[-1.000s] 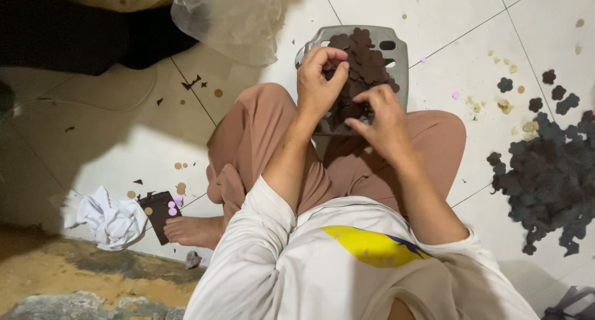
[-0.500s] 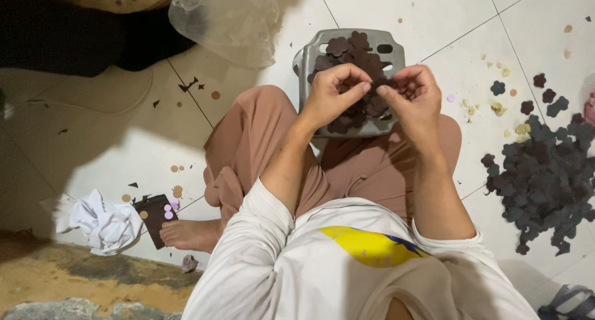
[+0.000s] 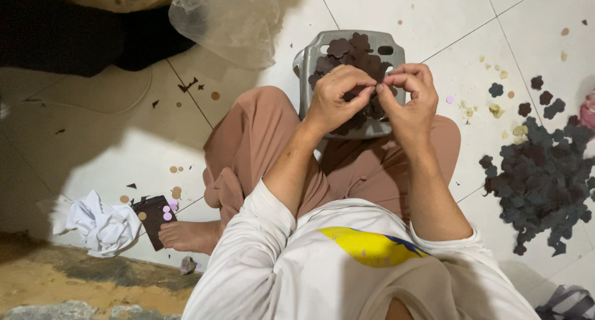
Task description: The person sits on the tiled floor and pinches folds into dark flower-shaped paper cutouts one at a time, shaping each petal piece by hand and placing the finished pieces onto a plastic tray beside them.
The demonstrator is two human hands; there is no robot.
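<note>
Clear plastic bag (image 3: 232, 19) on floor, top left. Grey tray (image 3: 310, 53) on our lap, heaped with dark flower cutouts (image 3: 353, 53). Left hand (image 3: 334, 97), right hand (image 3: 412, 100) above it, grips pinched narrow on one cutout, fingertips touching.

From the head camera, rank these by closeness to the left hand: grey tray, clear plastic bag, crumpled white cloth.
1. Grey tray: right under the left hand.
2. Clear plastic bag: up and to the left.
3. Crumpled white cloth: far lower left, by the foot.
</note>
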